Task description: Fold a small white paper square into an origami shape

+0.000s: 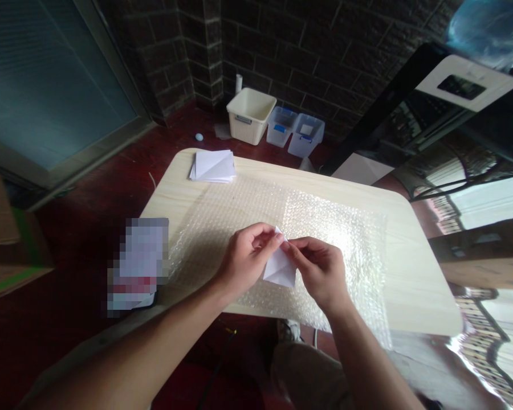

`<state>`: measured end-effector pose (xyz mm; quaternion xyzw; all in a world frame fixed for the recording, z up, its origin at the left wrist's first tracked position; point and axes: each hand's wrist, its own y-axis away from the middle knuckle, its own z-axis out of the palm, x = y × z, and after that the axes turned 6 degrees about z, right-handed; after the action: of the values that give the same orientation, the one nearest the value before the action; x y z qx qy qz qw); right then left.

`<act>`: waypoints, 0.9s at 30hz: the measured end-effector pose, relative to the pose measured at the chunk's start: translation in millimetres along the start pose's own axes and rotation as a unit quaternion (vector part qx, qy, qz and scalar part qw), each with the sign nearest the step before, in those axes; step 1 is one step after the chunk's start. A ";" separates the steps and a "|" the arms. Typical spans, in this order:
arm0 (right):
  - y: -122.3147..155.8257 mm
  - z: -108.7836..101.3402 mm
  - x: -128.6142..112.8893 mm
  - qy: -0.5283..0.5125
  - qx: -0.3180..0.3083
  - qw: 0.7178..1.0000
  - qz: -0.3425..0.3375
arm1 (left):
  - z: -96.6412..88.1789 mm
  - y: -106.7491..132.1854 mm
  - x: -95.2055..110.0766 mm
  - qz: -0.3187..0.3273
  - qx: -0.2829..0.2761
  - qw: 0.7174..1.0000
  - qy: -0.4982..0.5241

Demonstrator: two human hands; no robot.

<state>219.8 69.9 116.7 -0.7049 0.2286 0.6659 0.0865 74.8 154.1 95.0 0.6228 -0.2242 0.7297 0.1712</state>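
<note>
A small folded sheet of white paper [281,271] is held up between my two hands over the table. My left hand [250,250] pinches its upper left edge between thumb and fingers. On the other side, my right hand [320,267] grips the upper right edge with thumb and forefinger. The paper's tip points up between the fingertips, and its wider part hangs below. Under both hands lies a sheet of bubble wrap [325,213], spread across the table. Parts of the paper's folds are hidden behind my fingers.
A stack of white paper [214,165] lies at the table's [410,273] far left corner. A blurred-out item [141,262] sits at the left edge. Beyond, a cream basket [250,117] and two clear plastic bins [305,135] stand on the floor. Cardboard boxes [487,245] are at the right.
</note>
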 end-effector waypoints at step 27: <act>6.7 2.5 3.1 0.094 0.017 0.995 -0.036 | -1.8 -2.1 5.3 -0.106 -0.017 0.983 0.146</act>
<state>214.7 64.5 114.6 -0.7709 0.2212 0.5888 0.1006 73.5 156.7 100.2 0.5263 -0.1423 0.7868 0.2892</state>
